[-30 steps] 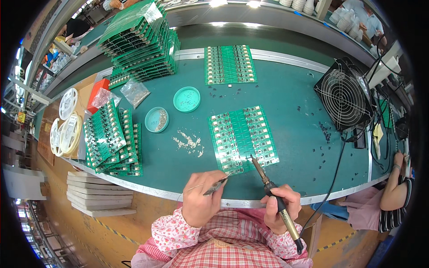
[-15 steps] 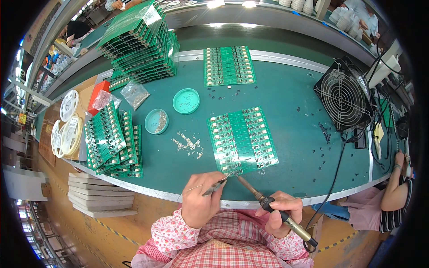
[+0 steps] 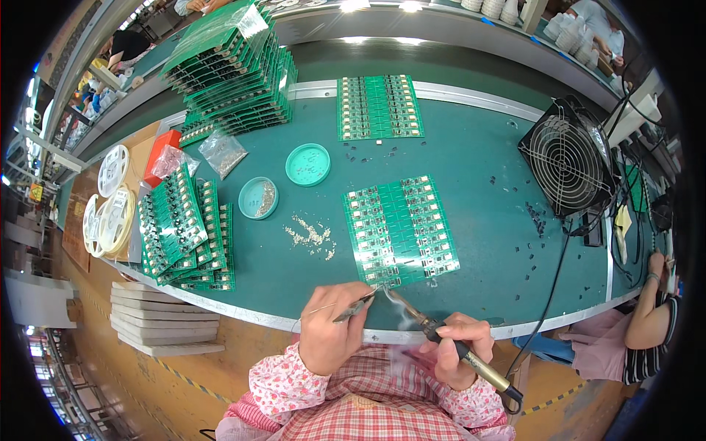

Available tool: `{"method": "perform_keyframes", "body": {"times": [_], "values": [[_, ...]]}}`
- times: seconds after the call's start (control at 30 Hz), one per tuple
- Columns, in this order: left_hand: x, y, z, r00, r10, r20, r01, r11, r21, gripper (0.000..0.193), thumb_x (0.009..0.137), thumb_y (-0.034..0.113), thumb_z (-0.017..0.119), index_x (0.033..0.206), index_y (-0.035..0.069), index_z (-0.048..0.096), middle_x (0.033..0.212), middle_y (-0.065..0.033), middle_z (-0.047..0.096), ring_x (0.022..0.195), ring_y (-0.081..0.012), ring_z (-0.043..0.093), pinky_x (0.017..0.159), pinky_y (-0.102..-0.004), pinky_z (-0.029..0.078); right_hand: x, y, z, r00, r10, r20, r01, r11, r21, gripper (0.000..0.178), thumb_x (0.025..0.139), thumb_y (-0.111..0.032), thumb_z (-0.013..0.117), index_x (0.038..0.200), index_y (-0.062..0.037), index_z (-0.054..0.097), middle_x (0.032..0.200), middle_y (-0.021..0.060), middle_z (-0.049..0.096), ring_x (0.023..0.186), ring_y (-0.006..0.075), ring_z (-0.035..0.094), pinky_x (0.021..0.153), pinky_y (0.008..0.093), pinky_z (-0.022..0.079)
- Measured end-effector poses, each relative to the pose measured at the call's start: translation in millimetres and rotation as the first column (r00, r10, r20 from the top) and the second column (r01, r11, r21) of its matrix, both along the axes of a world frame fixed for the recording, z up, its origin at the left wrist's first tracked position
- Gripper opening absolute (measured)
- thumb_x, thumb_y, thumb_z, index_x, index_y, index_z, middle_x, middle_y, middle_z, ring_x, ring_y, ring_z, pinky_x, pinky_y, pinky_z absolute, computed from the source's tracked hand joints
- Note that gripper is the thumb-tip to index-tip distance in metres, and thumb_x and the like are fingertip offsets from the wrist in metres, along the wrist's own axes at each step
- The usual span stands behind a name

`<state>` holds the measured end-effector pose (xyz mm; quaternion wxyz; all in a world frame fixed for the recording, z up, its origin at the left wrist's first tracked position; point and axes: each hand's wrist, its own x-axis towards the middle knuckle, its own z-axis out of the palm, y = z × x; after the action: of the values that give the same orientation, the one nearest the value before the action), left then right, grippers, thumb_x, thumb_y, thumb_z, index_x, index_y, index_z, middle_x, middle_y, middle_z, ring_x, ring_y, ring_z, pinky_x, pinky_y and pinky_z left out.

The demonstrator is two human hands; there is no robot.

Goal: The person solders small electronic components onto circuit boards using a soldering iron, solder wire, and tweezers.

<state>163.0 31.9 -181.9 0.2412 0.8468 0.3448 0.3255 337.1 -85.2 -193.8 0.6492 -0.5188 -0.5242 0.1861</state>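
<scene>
A green panel of small circuit boards (image 3: 401, 230) lies flat on the teal bench in front of me. My left hand (image 3: 332, 328) pinches tweezers (image 3: 355, 308) whose tips touch the panel's near left corner. My right hand (image 3: 456, 351) grips a soldering iron (image 3: 448, 340) by its black handle. The iron's tip meets the tweezer tips at that same corner, and a wisp of smoke rises there. A cable runs from the iron's end toward the lower right.
A second green panel (image 3: 379, 107) lies farther back. Stacks of boards (image 3: 180, 224) stand at my left, a taller pile (image 3: 232, 70) at the far left. Two teal dishes (image 3: 307, 164), loose solder bits (image 3: 312, 235), a black fan (image 3: 566, 156) at right. Another person's arm (image 3: 651, 309) at the right edge.
The soldering iron has swung from pointing up at the panel's near edge to a lower angle, its tip now at the panel's near left corner beside the tweezers. My left hand has barely moved.
</scene>
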Motion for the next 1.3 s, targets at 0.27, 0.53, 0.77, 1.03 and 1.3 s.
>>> {"method": "perform_keyframes", "body": {"times": [0.27,0.53,0.77,1.03,1.3], "values": [[0,1,1,1.000,-0.001,-0.006,0.001,1.000,-0.017,0.023,0.081,-0.005,0.072,0.102,0.002,0.067,0.099,-0.0108,0.071,0.085,-0.0307,0.067,0.075,-0.0375,0.052,-1,13,2,0.970,0.034,0.240,-0.027,0.999,-0.034,0.011,0.087,-0.004,0.067,0.094,-0.0026,0.060,0.060,0.0036,0.066,0.050,0.0168,0.061,0.050,0.0317,0.049],[-1,0,0,1.000,-0.010,-0.015,0.010,1.000,-0.004,0.035,0.073,-0.009,0.074,0.105,0.004,0.066,0.101,-0.0077,0.070,0.088,-0.0291,0.066,0.078,-0.0377,0.051,-2,15,1,0.954,0.021,0.298,-0.023,1.000,0.004,0.014,0.082,-0.001,0.069,0.094,-0.0028,0.061,0.062,0.0037,0.065,0.049,0.0171,0.060,0.048,0.0312,0.047],[1,2,2,1.000,-0.009,-0.003,0.009,1.000,-0.015,0.024,0.080,-0.006,0.072,0.102,0.003,0.069,0.099,-0.0099,0.071,0.085,-0.0308,0.066,0.075,-0.0376,0.052,-1,14,2,0.910,0.066,0.409,-0.073,0.997,0.002,0.024,0.070,0.002,0.075,0.092,-0.0034,0.066,0.060,0.0037,0.058,0.049,0.0189,0.059,0.047,0.0299,0.047],[0,2,2,1.000,-0.014,-0.001,0.014,1.000,-0.015,0.024,0.080,-0.005,0.073,0.103,0.003,0.068,0.099,-0.0101,0.071,0.085,-0.0306,0.066,0.075,-0.0375,0.052,7,0,-6,0.945,-0.080,0.316,0.053,0.994,0.092,0.022,0.072,0.002,0.070,0.092,-0.0012,0.063,0.057,0.0041,0.057,0.046,0.0191,0.056,0.046,0.0309,0.046],[-1,2,1,1.000,-0.012,-0.002,0.012,0.999,-0.040,0.024,0.081,-0.005,0.072,0.104,0.003,0.067,0.099,-0.0102,0.071,0.084,-0.0306,0.066,0.075,-0.0372,0.052,9,0,-3,0.863,-0.252,0.438,0.278,0.961,0.007,0.017,0.096,-0.014,0.061,0.110,-0.0036,0.059,0.060,0.0057,0.062,0.053,0.0193,0.054,0.056,0.0325,0.044]]}}
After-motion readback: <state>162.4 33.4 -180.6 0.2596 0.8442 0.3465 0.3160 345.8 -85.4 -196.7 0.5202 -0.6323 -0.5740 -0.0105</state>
